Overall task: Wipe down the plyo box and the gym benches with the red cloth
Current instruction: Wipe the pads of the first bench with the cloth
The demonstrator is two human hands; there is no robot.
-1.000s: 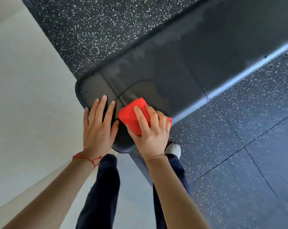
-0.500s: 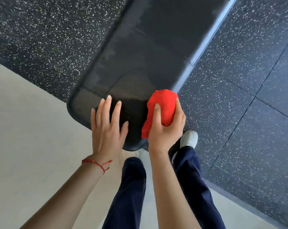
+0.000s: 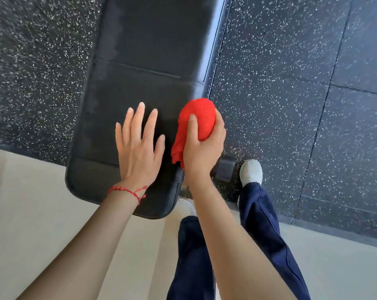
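A black padded gym bench [image 3: 135, 83] runs from the top of the view down to its rounded near end just in front of me. My left hand [image 3: 140, 146] lies flat on the pad near that end, fingers spread, with a red string bracelet on the wrist. My right hand [image 3: 202, 148] grips the bunched red cloth [image 3: 199, 118] at the bench's right edge, thumb across the cloth and a tail of it hanging below the palm. No plyo box is in view.
Black speckled rubber flooring [image 3: 291, 105] surrounds the bench, and a pale floor [image 3: 31, 224] starts at its near end. My legs in dark blue trousers and a white shoe [image 3: 250, 172] stand right of the bench end, beside a bench foot [image 3: 225, 169].
The view has swung so the bench now runs straight away from me. My right hand has carried the cloth from the pad's near end over to its right edge. My left hand stayed flat.
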